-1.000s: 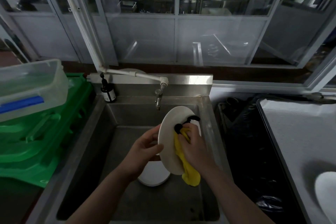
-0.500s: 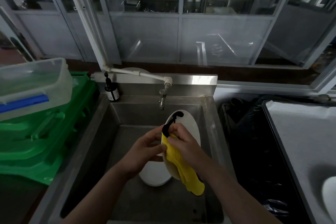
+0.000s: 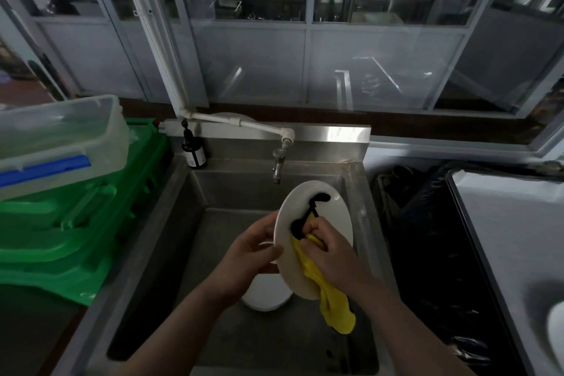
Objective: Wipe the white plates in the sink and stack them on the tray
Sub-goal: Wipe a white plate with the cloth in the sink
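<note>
Centre of frame, over the steel sink (image 3: pixel 171 241): a white plate (image 3: pixel 331 207) held tilted on edge, face toward the right of the frame. Black smear (image 3: pixel 317 200) on the face, running from the upper middle down to a blob beside the right knuckles.

Left hand (image 3: pixel 247 256): grip closed on the plate's left rim, thumb across the edge, fingers behind it.

Right hand (image 3: pixel 331 250): grip bunched tight round a yellow cloth (image 3: pixel 334 305), pressed to the plate's face at the lower end of the smear. The loose end of the cloth hangs below the plate's lower rim.

Second white plate (image 3: pixel 265 294) lies flat on the sink floor, lower centre, partly hidden by the left wrist and the held plate.

Tap (image 3: pixel 277 166) above the held plate. Dark bottle (image 3: pixel 193 154) on the sink's back left corner. Left of frame: green crates (image 3: pixel 70 223) with a clear plastic tub (image 3: pixel 58 137) on top. Right of frame: a lined tray (image 3: pixel 512 238) on the worktop; a white rim (image 3: pixel 556 330) at the lower right edge, too cropped to identify.
</note>
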Demonstrator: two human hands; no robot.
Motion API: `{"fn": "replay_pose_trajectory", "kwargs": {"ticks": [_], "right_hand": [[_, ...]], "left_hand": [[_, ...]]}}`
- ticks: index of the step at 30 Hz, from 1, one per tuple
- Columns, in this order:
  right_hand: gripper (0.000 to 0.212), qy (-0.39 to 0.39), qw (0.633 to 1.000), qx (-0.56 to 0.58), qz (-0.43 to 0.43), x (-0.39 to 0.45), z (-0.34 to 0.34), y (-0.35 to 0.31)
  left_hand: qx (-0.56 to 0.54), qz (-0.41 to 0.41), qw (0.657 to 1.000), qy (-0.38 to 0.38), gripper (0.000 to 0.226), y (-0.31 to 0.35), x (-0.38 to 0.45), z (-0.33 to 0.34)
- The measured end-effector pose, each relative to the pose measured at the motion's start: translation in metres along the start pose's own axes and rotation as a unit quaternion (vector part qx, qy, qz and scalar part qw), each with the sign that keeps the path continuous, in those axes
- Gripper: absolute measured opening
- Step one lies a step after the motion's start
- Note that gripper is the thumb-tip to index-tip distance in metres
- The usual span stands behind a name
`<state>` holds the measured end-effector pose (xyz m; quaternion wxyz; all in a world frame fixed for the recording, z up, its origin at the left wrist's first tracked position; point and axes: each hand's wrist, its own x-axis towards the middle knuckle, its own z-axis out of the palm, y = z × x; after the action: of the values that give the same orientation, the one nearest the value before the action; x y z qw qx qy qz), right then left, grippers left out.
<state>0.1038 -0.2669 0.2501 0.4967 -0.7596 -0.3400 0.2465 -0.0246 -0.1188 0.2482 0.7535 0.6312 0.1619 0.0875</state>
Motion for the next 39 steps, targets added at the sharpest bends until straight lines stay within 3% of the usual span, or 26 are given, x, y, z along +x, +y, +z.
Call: {"fn": "replay_pose_trajectory", "kwargs": {"ticks": [14,19,30,39], "right_hand": [[0.007,0.102,0.981,-0.029,0.162,-0.007,-0.02,0.058],[0.009,0.103,0.977,-0.031,0.185,-0.009,-0.011,0.066],[0.009,0.037,0.988,0.012,0.148,-0.014,0.032,0.03],[0.016,-0.005,0.997,0.06,0.047,-0.012,0.048,0.0]], "left_hand": [[0.008,0.012,1.0,0.028,0.061,-0.001,-0.003,0.002],[-0.001,0.0,1.0,0.03,0.059,-0.008,-0.003,-0.002],[-0.004,-0.004,0.999,0.038,0.061,-0.013,-0.004,-0.008],[0.025,-0.032,0.999,-0.01,0.058,-0.011,-0.008,-0.012]]}}
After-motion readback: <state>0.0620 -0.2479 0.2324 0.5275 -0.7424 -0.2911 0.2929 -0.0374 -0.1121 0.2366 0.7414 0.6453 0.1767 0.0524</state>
